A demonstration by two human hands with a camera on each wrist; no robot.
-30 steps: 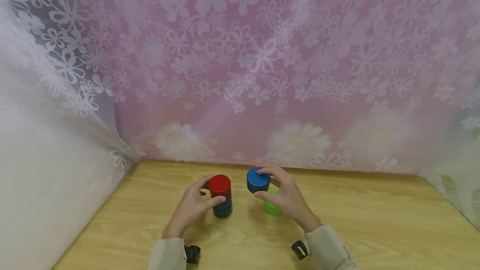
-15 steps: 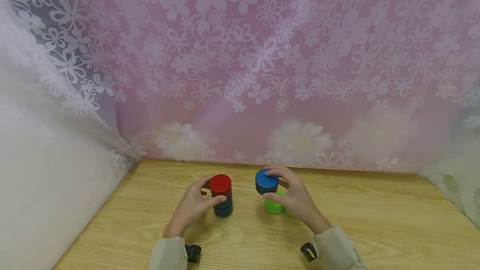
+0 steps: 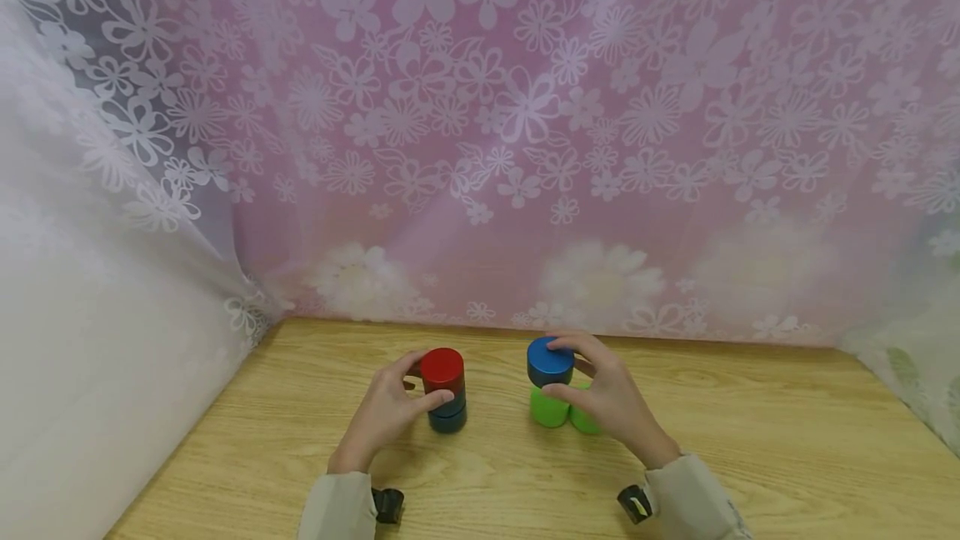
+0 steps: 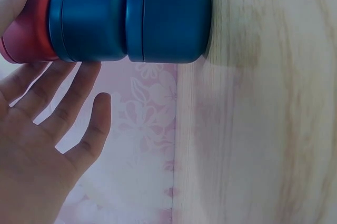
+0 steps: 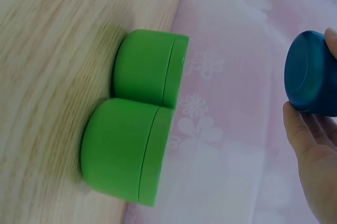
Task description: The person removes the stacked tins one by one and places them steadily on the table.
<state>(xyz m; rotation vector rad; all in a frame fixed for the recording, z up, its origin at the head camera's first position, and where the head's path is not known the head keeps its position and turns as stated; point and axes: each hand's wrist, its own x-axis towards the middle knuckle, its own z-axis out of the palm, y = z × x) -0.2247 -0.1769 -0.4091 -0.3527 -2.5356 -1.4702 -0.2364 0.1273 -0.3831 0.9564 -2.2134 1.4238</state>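
Note:
My left hand [image 3: 384, 413] holds the top of an upright stack, thumb on one side and fingers on the other. The stack has a red lidded tin [image 3: 442, 365] over two blue tins, the upper [image 4: 93, 18] and the lower [image 4: 171, 19], which stands on the table. My right hand [image 3: 611, 402] grips another blue tin [image 3: 550, 359] between thumb and fingers, up in the air. Below it, two green lidded tins [image 5: 150, 69] [image 5: 121, 150] stand side by side on the table, touching; the head view shows the right one [image 3: 585, 418] partly behind my right hand.
The wooden table [image 3: 495, 482] reaches back to a pink floral curtain [image 3: 480, 148]. A white sheet [image 3: 97, 315] hangs along the left side. Black straps with wrist cameras [image 3: 387, 506] sit at both cuffs.
My right hand has moved to the right with the blue tin, now over the green tins, and more of the right green tin shows. The left hand and its stack stay nearly still.

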